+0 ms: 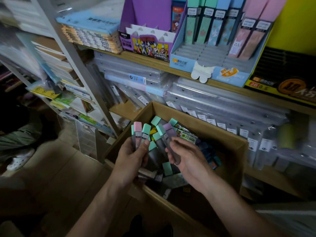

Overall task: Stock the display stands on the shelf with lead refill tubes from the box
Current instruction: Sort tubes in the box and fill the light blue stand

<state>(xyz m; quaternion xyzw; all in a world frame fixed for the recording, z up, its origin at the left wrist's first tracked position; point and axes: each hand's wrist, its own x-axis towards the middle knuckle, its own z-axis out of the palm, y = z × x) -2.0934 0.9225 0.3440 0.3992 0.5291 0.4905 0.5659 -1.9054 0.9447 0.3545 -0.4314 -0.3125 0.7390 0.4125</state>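
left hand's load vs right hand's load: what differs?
Count: the left hand grips a bundle of tubes, at least three; the right hand holds a single tube.
Caps: the bundle shows pink and teal caps; the single tube has a purple one.
Pose: the bundle stands near upright; the single tube leans, cap up and left.
Shared: both are held over the cardboard box, caps uppermost.

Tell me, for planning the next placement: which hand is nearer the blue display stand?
Right. The right hand sits below the blue display stand, over the box; the left hand is lower-left of it, farther off.
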